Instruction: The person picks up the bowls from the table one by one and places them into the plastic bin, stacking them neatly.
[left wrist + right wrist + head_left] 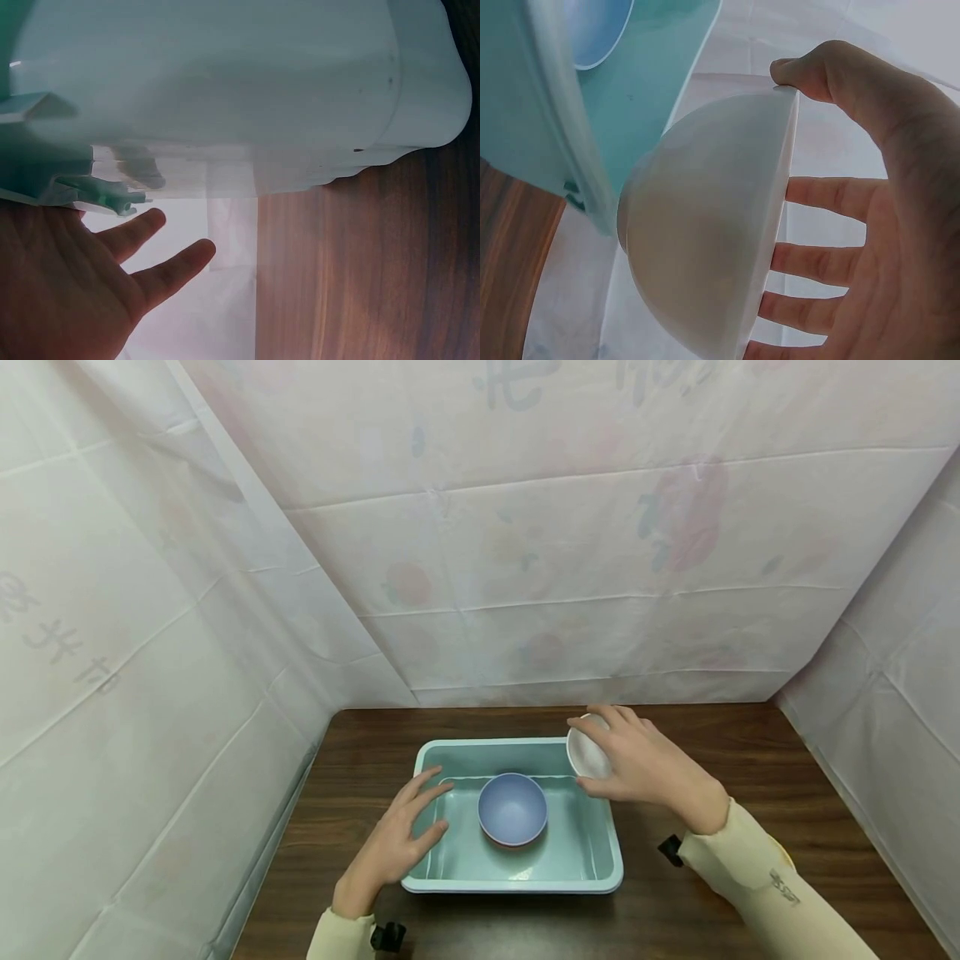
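Note:
My right hand [637, 760] grips a white bowl [705, 217] by its rim, thumb on one side and fingertips on the other. In the head view the white bowl [588, 755] overlaps the back right corner of a light teal basin [517, 887]. A blue bowl [513, 808] stands upright inside that basin, near its middle. At the basin's left side my left hand [396, 831] has its fingers spread and holds nothing. Its fingertips overlap the basin's left rim in the head view. The left wrist view shows the basin's outer wall [225, 90] close beside this hand.
The basin sits on a dark brown wooden table [337, 785]. White printed sheets [525, 568] hang behind the table and at both sides. A dark clip-like piece [387, 937] shows at the left cuff and another [671, 850] at the right cuff.

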A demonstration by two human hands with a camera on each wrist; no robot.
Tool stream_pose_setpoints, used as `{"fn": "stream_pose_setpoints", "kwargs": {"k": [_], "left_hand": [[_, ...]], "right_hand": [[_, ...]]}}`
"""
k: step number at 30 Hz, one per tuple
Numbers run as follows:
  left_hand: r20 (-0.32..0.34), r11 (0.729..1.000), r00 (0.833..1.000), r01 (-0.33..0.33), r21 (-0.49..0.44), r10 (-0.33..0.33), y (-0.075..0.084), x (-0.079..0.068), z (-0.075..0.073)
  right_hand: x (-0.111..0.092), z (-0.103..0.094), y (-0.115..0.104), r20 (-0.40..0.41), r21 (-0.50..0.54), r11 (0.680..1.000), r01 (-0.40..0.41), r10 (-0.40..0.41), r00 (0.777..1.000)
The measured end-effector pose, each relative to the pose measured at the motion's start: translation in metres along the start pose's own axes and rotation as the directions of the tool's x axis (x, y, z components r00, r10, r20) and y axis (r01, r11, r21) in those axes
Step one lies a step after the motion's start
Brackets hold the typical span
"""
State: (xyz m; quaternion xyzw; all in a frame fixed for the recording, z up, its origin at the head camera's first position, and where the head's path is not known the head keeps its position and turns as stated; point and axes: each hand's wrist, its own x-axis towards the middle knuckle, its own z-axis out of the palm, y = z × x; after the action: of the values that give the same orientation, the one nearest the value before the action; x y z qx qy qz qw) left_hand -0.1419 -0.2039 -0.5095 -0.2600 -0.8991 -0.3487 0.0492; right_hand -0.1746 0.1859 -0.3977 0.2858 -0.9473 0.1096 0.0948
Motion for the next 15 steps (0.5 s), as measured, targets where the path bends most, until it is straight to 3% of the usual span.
{"fn": "stream_pose_setpoints", "kwargs": {"k": [15], "left_hand": [[0.003,1.000,1.000,-0.001,0.004,0.001,-0.003,0.000,0.001]], "right_hand": [[0.015,0.009,-0.015,0.009,0.034,0.999,0.031,-0.031,0.999]]}}
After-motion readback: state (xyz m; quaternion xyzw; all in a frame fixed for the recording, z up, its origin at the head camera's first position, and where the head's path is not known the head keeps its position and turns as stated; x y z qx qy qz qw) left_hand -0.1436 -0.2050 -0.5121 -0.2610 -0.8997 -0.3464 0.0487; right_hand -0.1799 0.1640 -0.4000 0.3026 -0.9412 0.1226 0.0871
